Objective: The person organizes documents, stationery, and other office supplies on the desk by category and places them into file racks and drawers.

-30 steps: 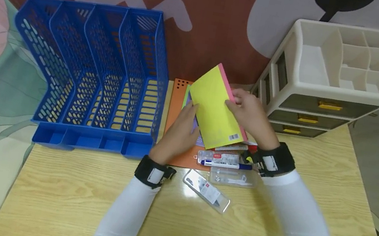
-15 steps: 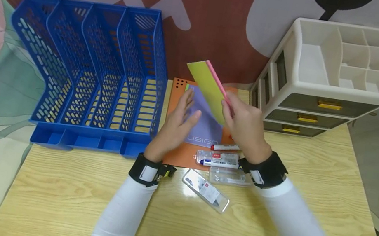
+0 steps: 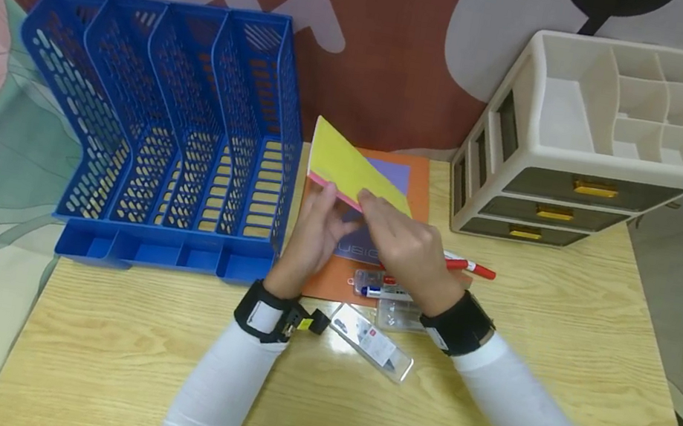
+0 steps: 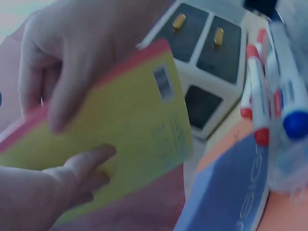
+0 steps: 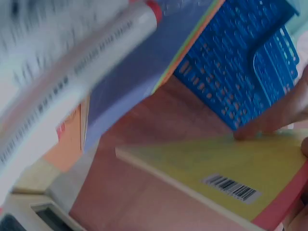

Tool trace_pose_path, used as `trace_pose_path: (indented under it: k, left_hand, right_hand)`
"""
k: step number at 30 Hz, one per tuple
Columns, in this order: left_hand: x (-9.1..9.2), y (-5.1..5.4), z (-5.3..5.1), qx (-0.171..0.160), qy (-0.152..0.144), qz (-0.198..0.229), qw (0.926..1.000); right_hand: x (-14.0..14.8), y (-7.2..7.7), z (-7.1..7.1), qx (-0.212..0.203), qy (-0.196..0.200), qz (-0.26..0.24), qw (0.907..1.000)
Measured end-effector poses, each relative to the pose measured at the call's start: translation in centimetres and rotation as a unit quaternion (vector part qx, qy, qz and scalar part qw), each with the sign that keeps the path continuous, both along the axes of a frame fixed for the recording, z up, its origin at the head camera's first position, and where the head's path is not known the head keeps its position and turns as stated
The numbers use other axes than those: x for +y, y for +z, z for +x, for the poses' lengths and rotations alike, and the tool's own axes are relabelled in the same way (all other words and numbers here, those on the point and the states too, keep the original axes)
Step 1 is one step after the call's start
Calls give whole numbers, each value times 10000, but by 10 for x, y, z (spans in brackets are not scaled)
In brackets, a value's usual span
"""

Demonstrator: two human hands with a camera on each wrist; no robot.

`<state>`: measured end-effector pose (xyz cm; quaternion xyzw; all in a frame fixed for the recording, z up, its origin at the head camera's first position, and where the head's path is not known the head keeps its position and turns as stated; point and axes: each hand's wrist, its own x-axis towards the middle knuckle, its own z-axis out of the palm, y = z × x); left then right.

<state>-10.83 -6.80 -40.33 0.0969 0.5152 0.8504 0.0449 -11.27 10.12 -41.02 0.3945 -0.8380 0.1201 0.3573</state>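
Note:
A yellow notebook [image 3: 356,166] with a pink spine is held tilted above the table, its barcode visible in both wrist views. My right hand [image 3: 407,246] grips it along the spine edge, and the thumb shows over that edge in the left wrist view. My left hand [image 3: 310,238] is just below the spine; the left wrist view shows its fairly straight fingers [image 4: 91,159] against the yellow cover. Beneath lie a purple notebook [image 3: 392,172] and an orange folder-like sheet [image 3: 420,181]. Red-capped markers [image 3: 471,267] and a blue-capped marker [image 3: 379,292] lie by my right hand.
A blue perforated file rack [image 3: 167,244] with several slots stands at left. At right is a white drawer organizer [image 3: 621,165] with gold handles. Clear plastic cases, including a slim labelled case [image 3: 372,343], lie near the front of the orange sheet.
The yellow notebook has swung round, so its pink spine now faces down toward my hands. My left hand let go, then came back against it; my right hand moved left with it.

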Motion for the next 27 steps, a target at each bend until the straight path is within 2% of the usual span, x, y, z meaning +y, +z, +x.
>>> trace_pose_path:
  k: [3, 5, 9, 12, 15, 20, 22, 27]
  left_hand:
    - [3, 4, 4, -103, 200, 282, 9993]
    - [5, 7, 7, -361, 555, 410, 9970]
    - [5, 11, 8, -958, 1342, 457, 9853]
    - [5, 11, 8, -1271, 1652, 370, 9773]
    - [2, 13, 7, -1421, 1758, 297, 9737]
    - [-8, 19, 9, -1398, 1865, 100, 9724]
    - [-13, 22, 10, -1362, 1863, -98, 9730]
    - [-30, 29, 17, -1367, 1770, -1113, 9683]
  right_hand:
    - [-4, -5, 4, -190, 189, 73, 9996]
    - [-6, -7, 6, -326, 319, 65, 9989]
    - [-7, -9, 6, -544, 500, 39, 9973]
    - [-5, -11, 6, -843, 608, 53, 9946]
    - [-1, -13, 6, -1199, 695, 90, 9903]
    - [14, -15, 7, -1540, 667, 150, 9857]
    - [23, -15, 7, -1558, 616, 122, 9858]
    - [47, -15, 8, -1645, 494, 35, 9851]
